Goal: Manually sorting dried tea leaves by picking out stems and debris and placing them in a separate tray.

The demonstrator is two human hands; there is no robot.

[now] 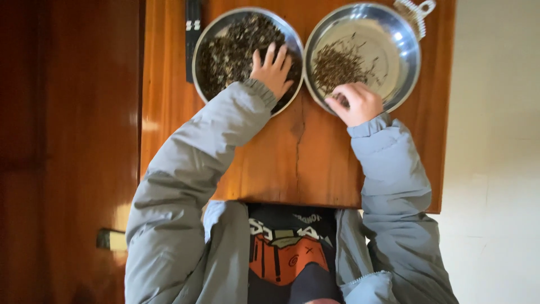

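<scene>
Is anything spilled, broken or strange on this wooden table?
Nothing looks spilled: the dark dried leaves stay inside the left metal bowl and the right metal bowl. One oddity: a dark crack runs down the wooden table between the left hand and right hand.

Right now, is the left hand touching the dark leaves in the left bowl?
Touching. The head view shows the left hand lying flat on the dark leaves in the left bowl.
</scene>
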